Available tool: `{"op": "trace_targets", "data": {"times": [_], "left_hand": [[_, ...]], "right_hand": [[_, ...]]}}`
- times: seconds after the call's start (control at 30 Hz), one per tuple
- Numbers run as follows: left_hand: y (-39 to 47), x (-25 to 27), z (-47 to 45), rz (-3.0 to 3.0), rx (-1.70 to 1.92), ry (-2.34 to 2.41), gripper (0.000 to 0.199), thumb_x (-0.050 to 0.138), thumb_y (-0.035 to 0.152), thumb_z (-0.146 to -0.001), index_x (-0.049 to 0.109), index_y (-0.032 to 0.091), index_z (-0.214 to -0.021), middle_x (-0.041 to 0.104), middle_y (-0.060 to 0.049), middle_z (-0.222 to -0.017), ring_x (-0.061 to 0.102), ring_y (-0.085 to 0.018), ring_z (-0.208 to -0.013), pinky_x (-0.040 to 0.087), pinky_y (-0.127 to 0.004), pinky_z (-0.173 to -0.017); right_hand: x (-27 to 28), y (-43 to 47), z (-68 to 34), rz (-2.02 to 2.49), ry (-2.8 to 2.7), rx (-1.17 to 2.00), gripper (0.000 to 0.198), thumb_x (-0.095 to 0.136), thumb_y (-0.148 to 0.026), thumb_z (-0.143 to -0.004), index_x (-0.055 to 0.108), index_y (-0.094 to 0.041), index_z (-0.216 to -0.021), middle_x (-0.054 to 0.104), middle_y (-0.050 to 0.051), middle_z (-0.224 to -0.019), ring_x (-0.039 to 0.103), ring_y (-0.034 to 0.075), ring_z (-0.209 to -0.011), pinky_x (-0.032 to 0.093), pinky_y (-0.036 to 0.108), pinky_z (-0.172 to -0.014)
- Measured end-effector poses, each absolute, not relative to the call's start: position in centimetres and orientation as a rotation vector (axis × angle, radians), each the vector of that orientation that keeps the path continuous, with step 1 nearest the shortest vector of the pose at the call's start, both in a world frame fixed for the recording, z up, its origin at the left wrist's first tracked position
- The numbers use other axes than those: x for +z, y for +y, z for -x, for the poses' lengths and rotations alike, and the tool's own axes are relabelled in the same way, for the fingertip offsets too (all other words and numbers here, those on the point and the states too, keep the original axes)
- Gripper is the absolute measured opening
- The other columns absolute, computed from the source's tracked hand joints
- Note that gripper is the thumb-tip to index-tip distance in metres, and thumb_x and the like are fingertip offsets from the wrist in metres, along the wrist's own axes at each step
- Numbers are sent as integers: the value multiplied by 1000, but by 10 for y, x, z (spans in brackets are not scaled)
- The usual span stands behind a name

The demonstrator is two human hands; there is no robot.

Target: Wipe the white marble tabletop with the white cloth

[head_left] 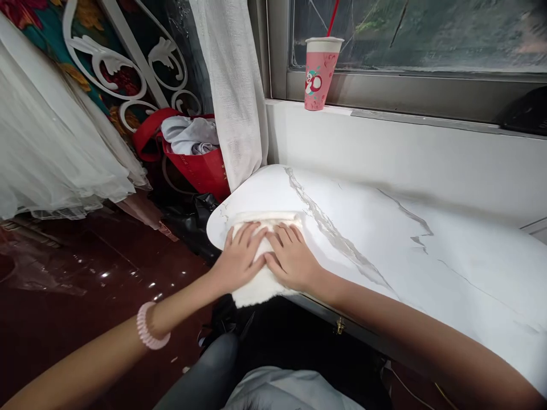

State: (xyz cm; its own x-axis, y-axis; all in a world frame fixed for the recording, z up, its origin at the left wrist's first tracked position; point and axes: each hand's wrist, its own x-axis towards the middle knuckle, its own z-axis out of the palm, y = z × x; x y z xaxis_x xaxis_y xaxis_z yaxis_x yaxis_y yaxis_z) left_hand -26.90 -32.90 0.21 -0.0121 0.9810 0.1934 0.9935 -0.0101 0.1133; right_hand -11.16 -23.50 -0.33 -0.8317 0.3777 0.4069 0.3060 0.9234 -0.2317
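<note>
A cream-white cloth lies on the rounded left end of a white marble-patterned tabletop, its near part hanging over the front edge. My left hand rests flat on the cloth with its fingers stretched out. Beside it, my right hand also lies flat on the cloth, fingers spread, and the two hands meet at the thumbs and index fingers. Both palms face down, so their undersides are hidden. A pink coiled band circles my left wrist.
On the windowsill stands a pink paper cup with a red straw. A red bag of pale fabric sits left of the table, by a white curtain. White tulle hangs farther left. Dark red floor shows below.
</note>
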Motion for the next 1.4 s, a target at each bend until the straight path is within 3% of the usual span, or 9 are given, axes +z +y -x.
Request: {"op": "trace_targets", "data": {"times": [0.17, 0.27, 0.67, 0.77, 0.83, 1.03, 1.4], "left_hand": [[-323, 6, 234, 2244, -326, -2179, 52, 33, 36, -96, 39, 14, -142, 40, -19, -149, 32, -33, -140, 21, -63, -112], [-299, 9, 232, 2301, -296, -2210, 54, 34, 38, -95, 38, 13, -142, 38, -20, -151, 31, -32, -141, 21, -64, -113], [-95, 22, 252, 2438, -135, -2040, 56, 27, 36, -97, 32, 15, -149, 34, -11, -156, 28, -27, -145, 12, -55, -118], [-53, 36, 246, 2513, -10, -2127, 49, 35, 34, -93, 46, 21, -138, 56, -10, -140, 49, -28, -130, 33, -48, -111], [-35, 40, 240, 2489, 5, -2197, 44, 37, 31, -92, 53, 20, -131, 63, -10, -129, 57, -28, -120, 41, -44, -104], [-16, 11, 227, 2240, -473, -2096, 41, 28, 26, -97, 56, 17, -126, 59, -12, -132, 47, -28, -128, 23, -58, -113], [-19, 3, 226, 2172, -571, -2128, 39, 30, 30, -99, 52, 19, -130, 52, -12, -141, 42, -26, -133, 20, -55, -115]], "right_hand": [[9, -237, 82, 574, -2653, 193, 34, 41, -27, -93, 60, -9, -114, 61, 15, -107, 52, 29, -104, 38, 50, -101], [12, -224, 85, 727, -2615, 161, 31, 37, -27, -94, 61, -11, -106, 60, 14, -101, 52, 27, -95, 40, 48, -94], [-8, -59, 114, 1172, -2324, 97, 31, 38, -21, -93, 55, -11, -117, 60, 15, -120, 49, 29, -116, 31, 43, -104], [-8, -26, 114, 1202, -2319, 128, 31, 31, -19, -97, 57, -15, -115, 60, 12, -121, 49, 26, -119, 30, 42, -106], [-9, -9, 113, 1208, -2321, 125, 33, 28, -20, -99, 58, -17, -112, 60, 11, -121, 49, 25, -119, 31, 40, -105], [-9, 23, 111, 1257, -2310, 121, 34, 24, -25, -102, 57, -19, -109, 59, 10, -120, 50, 26, -116, 33, 42, -102], [-15, 22, 109, 1209, -2272, 152, 37, 23, -22, -100, 58, -18, -110, 60, 12, -119, 50, 27, -114, 33, 43, -102]]}}
